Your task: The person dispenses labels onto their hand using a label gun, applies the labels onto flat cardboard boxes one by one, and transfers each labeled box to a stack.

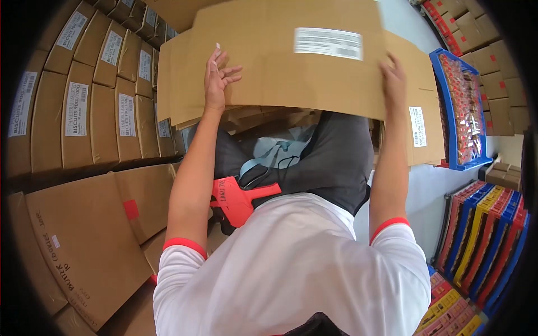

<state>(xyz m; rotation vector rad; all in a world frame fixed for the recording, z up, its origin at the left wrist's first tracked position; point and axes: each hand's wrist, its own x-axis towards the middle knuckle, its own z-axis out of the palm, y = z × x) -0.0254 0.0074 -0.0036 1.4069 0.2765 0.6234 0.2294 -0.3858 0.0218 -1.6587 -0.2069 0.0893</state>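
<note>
In front of me is a flattened cardboard box [269, 67] with a white printed label [328, 43]; its near edge is lifted and slightly bowed over my lap. Beneath it, a second labelled cardboard sheet [423, 103] extends to both sides. My left hand [220, 83] is open over the upper sheet's left part, fingers spread; whether they touch the board I cannot tell. At the right edge, my right hand [394, 81] is slightly blurred, its fingers bent against the border of the upper sheet. A red label gun [240, 200] lies beside my left hip.
Stacked biscuit cartons [78, 106] line the left side, with a large brown carton [84, 235] nearer. To the right are a blue crate [443, 112] of wrapped packets and coloured crates [482, 235]. Light-blue plastic [280, 151] shows between my legs.
</note>
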